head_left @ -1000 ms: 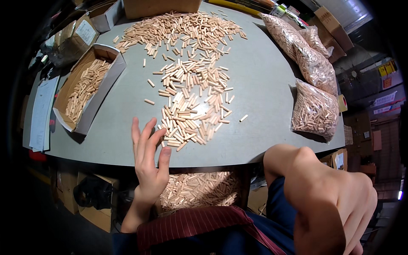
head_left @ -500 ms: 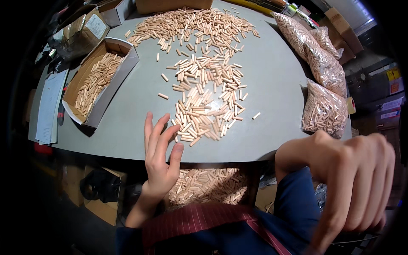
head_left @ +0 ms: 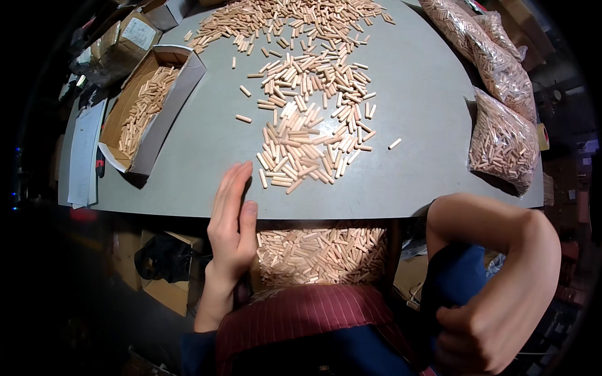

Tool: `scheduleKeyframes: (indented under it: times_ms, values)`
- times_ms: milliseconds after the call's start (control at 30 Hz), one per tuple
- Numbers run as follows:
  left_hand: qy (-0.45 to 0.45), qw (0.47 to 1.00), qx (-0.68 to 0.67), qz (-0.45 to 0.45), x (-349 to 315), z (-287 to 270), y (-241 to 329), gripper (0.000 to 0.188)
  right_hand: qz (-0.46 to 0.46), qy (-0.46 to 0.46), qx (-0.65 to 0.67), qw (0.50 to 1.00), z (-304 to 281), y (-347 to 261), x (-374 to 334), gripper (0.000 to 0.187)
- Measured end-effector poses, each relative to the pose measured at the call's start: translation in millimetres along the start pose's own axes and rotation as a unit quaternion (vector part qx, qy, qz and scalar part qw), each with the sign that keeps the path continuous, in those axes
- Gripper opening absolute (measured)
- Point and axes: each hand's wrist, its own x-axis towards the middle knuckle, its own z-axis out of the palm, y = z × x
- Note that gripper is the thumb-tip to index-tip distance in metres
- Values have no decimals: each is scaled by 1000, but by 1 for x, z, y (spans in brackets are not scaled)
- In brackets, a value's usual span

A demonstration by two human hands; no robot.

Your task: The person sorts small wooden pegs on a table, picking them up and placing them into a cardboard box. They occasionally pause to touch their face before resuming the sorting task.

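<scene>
Small wooden dowels [head_left: 301,141] lie in a loose pile at the middle of the grey table [head_left: 420,169]. My left hand [head_left: 231,216] is at the table's front edge, just left of the pile's near end. Its fingers stretch forward, close together, and nothing is in them. My right hand [head_left: 470,335] is off the table at the lower right, bent at the wrist and drawn toward my body. Its fingers are curled, and what they hold, if anything, is hidden. Below the table edge, between my hands, more dowels fill an open container [head_left: 323,255].
An open cardboard box [head_left: 164,113] of dowels stands at the left, beside papers [head_left: 86,153]. Clear bags [head_left: 505,141] full of dowels line the right edge, near a tape roll [head_left: 543,136]. A bigger dowel heap [head_left: 288,19] spreads at the back.
My left fingers have drawn together and moved slightly back from the dowels. My right hand has swung down and inward toward my body. The view has shifted, and the dowels look unmoved.
</scene>
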Motion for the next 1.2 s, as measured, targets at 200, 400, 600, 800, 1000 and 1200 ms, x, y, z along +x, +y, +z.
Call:
scheduleKeyframes:
  times_ms: [200, 400, 600, 800, 1000, 1200]
  values:
    - [-57, 995, 28, 74, 15, 20, 10, 52, 87, -188, -342, 916, -15, -24, 17, 25]
    - [-173, 961, 179, 120, 24, 37, 21, 85, -237, -313, -655, 646, -3, -26, 9, 27]
    - [-222, 938, 211, 160, 12, 48, 34, 93, -607, -555, -533, -200, -3, -51, 25, 23]
    - [-244, 936, 193, 164, 4, 36, 36, 87, -688, -428, -227, -540, -2, -49, 47, 30]
    - [-158, 975, 91, 123, 16, 14, 19, 67, -708, -451, -196, -508, -36, -55, 52, 29]
    - [-135, 974, 167, 69, 10, 4, 1, 72, -716, -457, -172, -499, -24, -48, 44, 29]
